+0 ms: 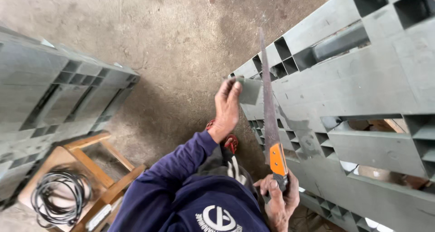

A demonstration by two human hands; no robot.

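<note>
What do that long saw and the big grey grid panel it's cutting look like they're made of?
The long hand saw looks like dull, stained steel, thin and toothed, with an orange and black handle, probably plastic, in the right hand. The grey grid panel looks like matte moulded plastic, with uniform colour and hollow square cells. The left hand grips its edge.

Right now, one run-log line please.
left hand: grips pallet corner | right hand: holds hand saw | blade on grey plastic pallet

Right hand (279, 204) grips saw (270, 123); left hand (226, 107) steadies pallet (362, 87).
</note>
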